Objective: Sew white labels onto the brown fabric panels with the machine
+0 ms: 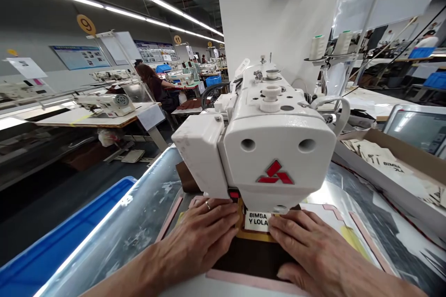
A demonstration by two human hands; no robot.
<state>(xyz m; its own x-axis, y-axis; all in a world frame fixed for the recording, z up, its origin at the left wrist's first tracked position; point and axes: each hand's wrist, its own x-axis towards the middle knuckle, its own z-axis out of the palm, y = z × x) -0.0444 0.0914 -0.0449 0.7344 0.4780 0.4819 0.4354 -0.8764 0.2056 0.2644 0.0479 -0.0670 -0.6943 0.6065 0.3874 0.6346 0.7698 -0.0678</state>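
A white sewing machine head (278,158) with a red three-part emblem stands over the work, its needle area hidden behind the housing. Below it lies a white label (257,222) reading "BIMBA Y LOLA", framed by a yellow-brown plate (256,236) on dark brown material (256,257). My left hand (200,232) lies with fingers stretched along the left side of the frame. On the other side, my right hand (310,243) rests flat, its fingertips at the label's right edge and its thumb on the brown material. A pink-edged white template (251,280) surrounds the material.
To the right, a cardboard box (418,148) holds many printed labels (383,160); a screen (418,127) stands behind it. Thread cones (317,48) sit on a stand. A blue bin (69,241) is low at left. Beyond are other sewing tables and a seated person (153,83).
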